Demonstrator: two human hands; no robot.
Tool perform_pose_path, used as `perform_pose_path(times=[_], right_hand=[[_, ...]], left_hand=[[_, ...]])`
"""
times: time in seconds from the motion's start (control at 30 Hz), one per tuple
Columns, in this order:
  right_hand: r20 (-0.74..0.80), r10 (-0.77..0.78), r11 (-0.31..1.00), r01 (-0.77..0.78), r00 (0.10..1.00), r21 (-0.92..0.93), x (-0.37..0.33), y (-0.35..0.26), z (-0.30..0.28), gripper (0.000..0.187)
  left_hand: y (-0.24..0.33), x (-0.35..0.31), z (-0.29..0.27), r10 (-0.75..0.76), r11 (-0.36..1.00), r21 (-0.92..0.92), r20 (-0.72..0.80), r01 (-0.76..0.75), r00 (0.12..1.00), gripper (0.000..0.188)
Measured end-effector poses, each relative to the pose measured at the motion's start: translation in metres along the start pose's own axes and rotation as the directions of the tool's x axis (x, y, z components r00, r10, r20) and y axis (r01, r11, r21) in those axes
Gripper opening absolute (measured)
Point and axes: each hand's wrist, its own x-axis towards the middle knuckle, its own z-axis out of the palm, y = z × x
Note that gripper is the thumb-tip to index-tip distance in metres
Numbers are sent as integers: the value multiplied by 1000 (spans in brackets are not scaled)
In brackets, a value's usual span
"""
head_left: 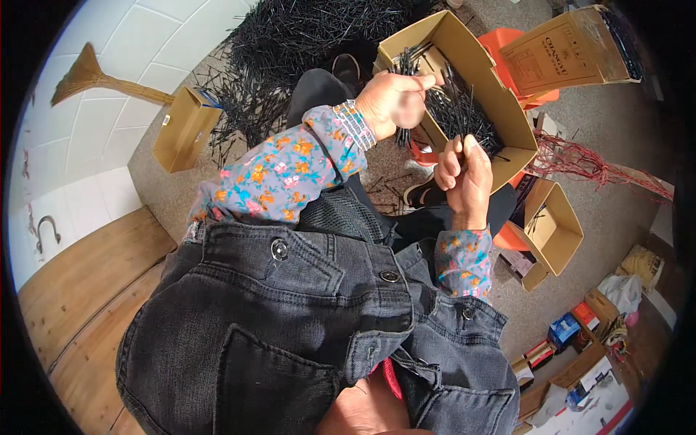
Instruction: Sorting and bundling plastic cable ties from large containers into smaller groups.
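Your left hand (391, 100) is closed around a bundle of thin black strips (408, 64), whose ends stick out above and below your grip. Your right hand (465, 177) has its fingers curled in, tips at the near edge of the loose black strips (458, 109); you cannot tell whether they pinch any. Those strips lie in the open cardboard box (471, 52) just beyond your hands. Left of your left hand, a big black heap (312, 32) covers the floor.

Two hands (470, 180), two sleeves (290, 168), two shoes (349, 69), one broom (109, 82)
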Motion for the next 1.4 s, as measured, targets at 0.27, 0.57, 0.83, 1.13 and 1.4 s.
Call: perform_pose_path(times=[0.27,0.57,0.83,1.13,1.4], right_hand=[[161,106,939,-45,981,-341,4,-31,-8,24],[107,-41,724,104,993,-682,47,-70,3,35],[-114,-173,976,155,978,-154,46,-35,28,45],[-25,16,973,-21,1000,-229,7,-4,-17,34],[-119,-102,930,52,988,-365,-7,3,17,19]], left_hand=[[16,-6,7,-438,873,246,13,421,899,32],[3,3,4,-533,845,251,463,473,708,32],[-10,10,4,-293,920,-116,430,374,854,28],[7,8,7,162,956,-279,266,-84,950,31],[5,9,9,255,943,-288,302,-167,919,31]])
